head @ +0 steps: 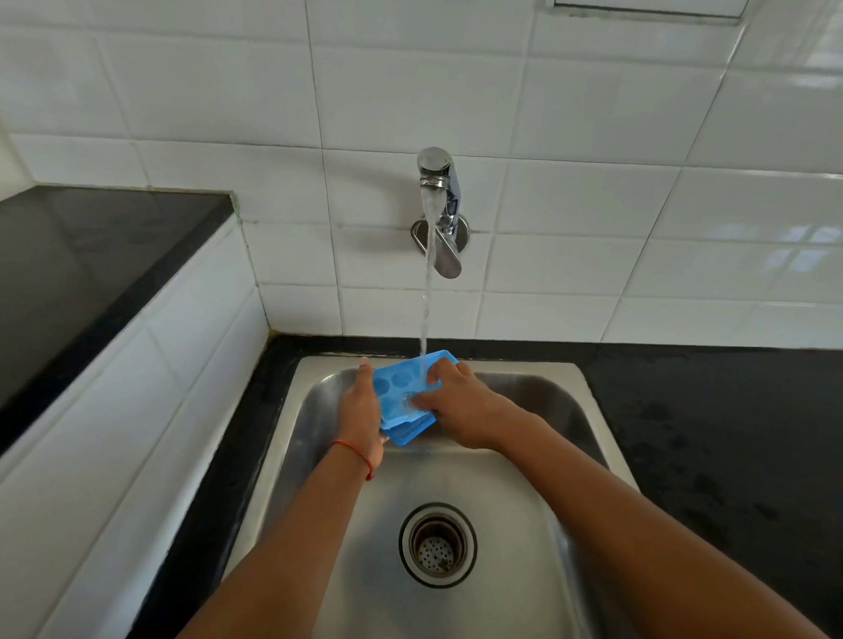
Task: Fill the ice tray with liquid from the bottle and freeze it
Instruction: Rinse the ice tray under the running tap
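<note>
A blue ice tray [400, 383] with round wells is held tilted over the steel sink [538, 469], under a running stream of water from the wall tap [438, 175]. My left hand [360, 406] grips the tray's left edge; a red thread circles that wrist. My right hand [454, 400] holds the tray's right side, fingers curled over its top face where the water lands. A second blue layer shows beneath the tray's near edge. No bottle is in view.
The sink's drain strainer [437, 544] lies below the hands. Black counter [724, 429] spreads to the right, wet in spots. A raised black ledge [74, 256] stands at left above white tiles. White tiled wall behind the tap.
</note>
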Motion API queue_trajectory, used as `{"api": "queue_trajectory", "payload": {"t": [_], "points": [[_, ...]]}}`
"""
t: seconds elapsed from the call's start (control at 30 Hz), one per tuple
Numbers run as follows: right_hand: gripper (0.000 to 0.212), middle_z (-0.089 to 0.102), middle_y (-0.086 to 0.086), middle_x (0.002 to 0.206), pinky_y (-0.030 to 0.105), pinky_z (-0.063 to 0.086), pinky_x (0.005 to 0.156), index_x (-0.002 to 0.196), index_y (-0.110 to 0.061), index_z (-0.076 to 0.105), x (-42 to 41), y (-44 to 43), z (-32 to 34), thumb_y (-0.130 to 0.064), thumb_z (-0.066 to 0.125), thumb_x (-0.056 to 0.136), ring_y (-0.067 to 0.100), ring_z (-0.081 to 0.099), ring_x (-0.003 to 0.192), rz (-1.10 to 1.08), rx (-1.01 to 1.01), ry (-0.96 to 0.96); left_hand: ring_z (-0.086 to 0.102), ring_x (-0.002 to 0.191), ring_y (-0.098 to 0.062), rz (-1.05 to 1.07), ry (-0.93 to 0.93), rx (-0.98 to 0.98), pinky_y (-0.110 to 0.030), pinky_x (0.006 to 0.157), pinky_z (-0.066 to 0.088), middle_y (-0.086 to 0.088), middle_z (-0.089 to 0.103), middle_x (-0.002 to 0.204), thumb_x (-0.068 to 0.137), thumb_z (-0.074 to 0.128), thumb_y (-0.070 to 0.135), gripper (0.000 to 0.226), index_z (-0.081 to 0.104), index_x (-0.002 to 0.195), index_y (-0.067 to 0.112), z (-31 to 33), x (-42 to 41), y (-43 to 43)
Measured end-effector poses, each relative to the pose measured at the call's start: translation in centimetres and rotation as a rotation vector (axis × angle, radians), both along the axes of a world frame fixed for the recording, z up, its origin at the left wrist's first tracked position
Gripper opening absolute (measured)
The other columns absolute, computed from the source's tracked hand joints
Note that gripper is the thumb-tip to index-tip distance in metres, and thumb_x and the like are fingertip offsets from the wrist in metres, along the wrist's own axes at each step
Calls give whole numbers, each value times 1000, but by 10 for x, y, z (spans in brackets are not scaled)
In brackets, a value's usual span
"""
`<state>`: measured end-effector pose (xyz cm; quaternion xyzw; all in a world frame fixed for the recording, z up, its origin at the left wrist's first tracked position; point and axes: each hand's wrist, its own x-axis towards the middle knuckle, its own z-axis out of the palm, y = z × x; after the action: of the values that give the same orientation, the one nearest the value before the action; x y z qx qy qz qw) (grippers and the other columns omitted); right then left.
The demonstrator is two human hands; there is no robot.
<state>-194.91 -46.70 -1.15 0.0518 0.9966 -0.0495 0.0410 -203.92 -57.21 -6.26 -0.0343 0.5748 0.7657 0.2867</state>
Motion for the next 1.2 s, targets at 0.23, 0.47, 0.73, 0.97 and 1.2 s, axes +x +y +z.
{"api": "queue_trajectory", "payload": {"t": [0.23, 0.47, 0.73, 0.97, 1.2], "points": [[46, 22, 11, 142, 45, 34, 107, 138, -35, 41, -6, 0, 1, -32, 51, 93, 33, 25, 130, -34, 64, -140, 65, 94, -29, 2, 11, -22, -45, 87, 53, -11, 66, 102, 94, 44, 49, 41, 56, 111, 14, 0, 2, 0], [23, 46, 13, 125, 32, 38, 92, 115, -12, 56, -6, 10, -2, -18, 49, 94, 28, 45, 114, -150, -166, 107, 67, 90, -26, 52, 17, -4, -40, 78, 55, -10, 67, 100, 94, 45, 49, 39, 57, 108, 14, -3, -4, -6], [21, 49, 14, 117, 34, 35, 97, 108, -15, 63, -6, 8, 0, -18, 46, 95, 29, 41, 115, -79, -83, -34, 66, 92, -29, 64, 11, 17, -42, 82, 54, -12, 66, 101, 94, 45, 48, 40, 57, 109, 13, -5, 0, -9], [20, 47, 11, 120, 32, 33, 99, 107, -18, 60, -7, 3, 4, -19, 43, 96, 26, 39, 117, -46, -59, -97, 66, 96, -30, 68, 37, 3, -43, 84, 54, -15, 66, 109, 95, 44, 49, 45, 56, 116, 12, -8, 0, -13], [29, 45, 13, 119, 29, 43, 92, 125, -10, 54, -12, 7, 6, -13, 46, 97, 25, 50, 107, -196, -83, 149, 67, 95, -27, 31, 35, 19, -42, 84, 53, -14, 67, 111, 95, 42, 51, 48, 56, 118, 12, -9, -2, -19]]}}
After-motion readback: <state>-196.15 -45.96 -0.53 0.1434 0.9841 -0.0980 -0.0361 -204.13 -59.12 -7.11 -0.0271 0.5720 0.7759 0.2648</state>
